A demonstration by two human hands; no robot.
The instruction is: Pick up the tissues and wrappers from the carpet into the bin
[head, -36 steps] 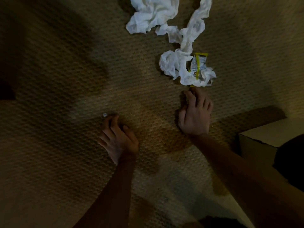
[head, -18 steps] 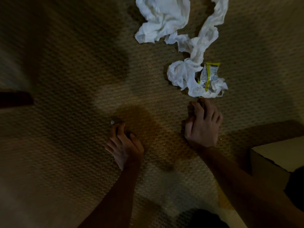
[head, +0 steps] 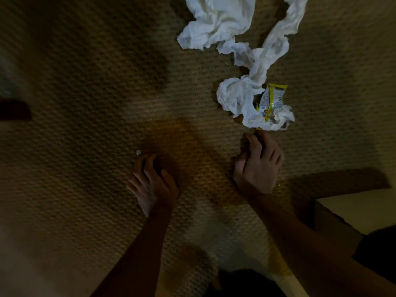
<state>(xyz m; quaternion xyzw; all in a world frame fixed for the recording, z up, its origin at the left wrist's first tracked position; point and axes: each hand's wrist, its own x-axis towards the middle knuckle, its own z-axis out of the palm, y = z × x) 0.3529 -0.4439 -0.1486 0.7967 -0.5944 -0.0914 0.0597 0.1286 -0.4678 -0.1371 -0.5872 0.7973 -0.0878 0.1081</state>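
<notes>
A long crumpled white tissue (head: 240, 97) trails across the carpet from the top of the view to a bunched end at centre right. A yellow and silver wrapper (head: 270, 99) lies tangled in that end. My right hand (head: 259, 166) rests on the carpet just below it, fingertips touching the wrapper's lower tip, nothing gripped. My left hand (head: 153, 183) sits on the carpet with fingers curled and apart, holding nothing. A tiny white scrap (head: 138, 152) lies just beyond its fingertips.
A pale cardboard box (head: 351, 209) stands at the lower right beside my right forearm. A dark flat object (head: 14, 110) lies at the left edge. Woven beige carpet (head: 90, 82) covers the rest, partly in shadow.
The view has shifted, so the tissue and both hands sit lower and further right in the frame. Both hands stay on the carpet, the right one still at the wrapper's edge.
</notes>
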